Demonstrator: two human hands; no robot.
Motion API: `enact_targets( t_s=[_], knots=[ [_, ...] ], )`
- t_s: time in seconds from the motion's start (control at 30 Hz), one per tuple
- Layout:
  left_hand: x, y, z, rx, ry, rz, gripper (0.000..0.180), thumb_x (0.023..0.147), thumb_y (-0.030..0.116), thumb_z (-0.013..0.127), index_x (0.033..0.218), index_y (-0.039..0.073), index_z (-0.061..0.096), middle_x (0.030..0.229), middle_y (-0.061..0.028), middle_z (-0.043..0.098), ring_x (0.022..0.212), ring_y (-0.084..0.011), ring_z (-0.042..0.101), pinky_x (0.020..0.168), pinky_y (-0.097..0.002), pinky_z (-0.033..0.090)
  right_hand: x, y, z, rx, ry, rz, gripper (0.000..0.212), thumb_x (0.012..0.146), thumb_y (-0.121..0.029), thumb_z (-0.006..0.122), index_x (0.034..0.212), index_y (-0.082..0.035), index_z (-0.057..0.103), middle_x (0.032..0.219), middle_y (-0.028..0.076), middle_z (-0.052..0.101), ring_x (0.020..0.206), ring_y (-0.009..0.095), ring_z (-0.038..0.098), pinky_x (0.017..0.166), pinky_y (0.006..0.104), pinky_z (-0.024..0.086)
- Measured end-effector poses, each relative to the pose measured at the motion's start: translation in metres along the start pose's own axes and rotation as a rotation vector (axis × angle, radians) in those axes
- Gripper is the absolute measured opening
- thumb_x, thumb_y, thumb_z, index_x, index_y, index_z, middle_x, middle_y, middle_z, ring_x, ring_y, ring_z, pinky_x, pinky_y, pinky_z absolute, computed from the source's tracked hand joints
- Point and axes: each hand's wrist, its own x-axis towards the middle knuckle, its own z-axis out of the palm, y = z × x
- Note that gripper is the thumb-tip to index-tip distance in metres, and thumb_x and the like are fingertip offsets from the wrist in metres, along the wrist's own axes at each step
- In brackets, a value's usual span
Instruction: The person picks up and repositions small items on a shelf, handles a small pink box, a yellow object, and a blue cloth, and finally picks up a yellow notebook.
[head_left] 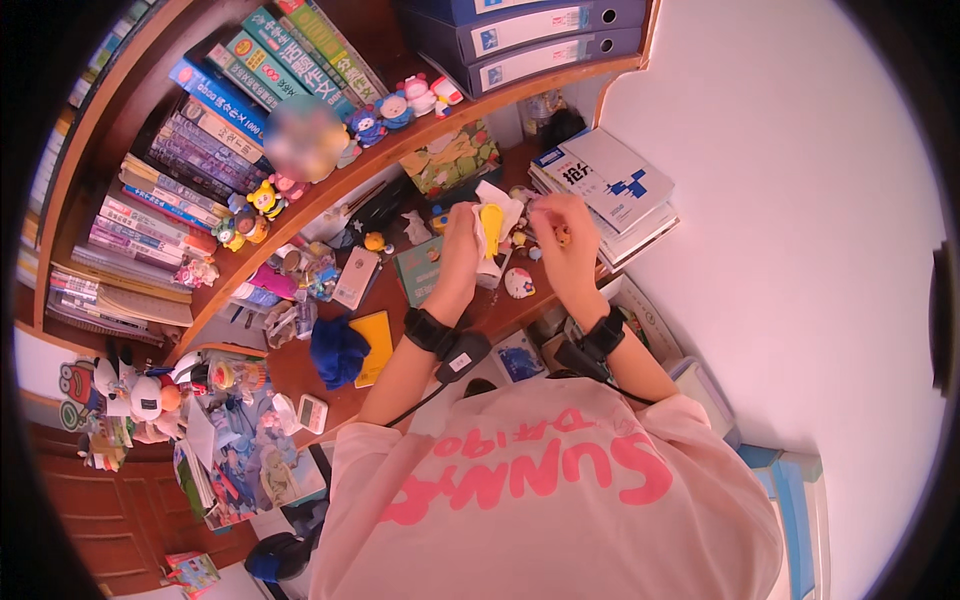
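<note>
A curved wooden bookshelf overhangs a cluttered desk. Left of the book stack, the left hand is closed around a white tissue and a yellow piece; the right hand, nearer the stack, is curled (whether around anything cannot be told). Steady left-hand support with light pressure should serve best. The piece appears smooth, elongated, bright.

- Yellow thing at the left fingers: too small to name.
- White piece behind it: partly hidden.
- Orange thing by the right fingers: kind unclear.
- Shelf patch, up and left of the fingers: blurred.
- Top binder, beyond the fingers: cut by upper edge.
</note>
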Motion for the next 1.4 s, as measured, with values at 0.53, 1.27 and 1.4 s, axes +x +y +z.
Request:
enact_targets(
  t_s=[0.53,1.27,1.4],
  knots=[
    [0.011,0.025,0.062,-0.263,-0.167,0.088,0.038,0.097,0.020,0.032,0.130,0.001,0.038,0.127,-0.0095,0.046,0.114,-0.0176,0.047,0.097,-0.0310,0.037,0.044,-0.005,-0.040,0.142,-0.444,0.097,0.044,0.073,-0.005,0.063,0.116,0.001,0.052,0.111,0.015,0.057,0.095,0.019,0.058,0.076,0.0281,0.048],
    [-0.001,0.001,-0.026,0.217,-0.187,-0.036,0.031,0.087,0.006,0.049,0.117,0.004,0.055,0.102,-0.0037,0.059,0.081,-0.0092,0.055,0.071,-0.0231,0.046,0.360,-0.107,-0.097,0.410,0.022,-0.129,0.036,0.088,-0.030,0.055,0.111,-0.010,0.036,0.093,0.011,0.052,0.076,0.021,0.059,0.064,0.0336,0.052],
    [0.005,-0.005,-0.060,0.219,-0.140,-0.056,0.029,0.087,0.006,0.049,0.114,0.004,0.058,0.100,-0.0040,0.060,0.081,-0.0094,0.056,0.071,-0.0237,0.046,0.477,-0.126,-0.087,-0.024,0.041,-0.159,0.052,0.073,-0.040,0.071,0.102,-0.006,0.044,0.086,0.009,0.056,0.072,0.016,0.059,0.059,0.0285,0.050]
  ],
)
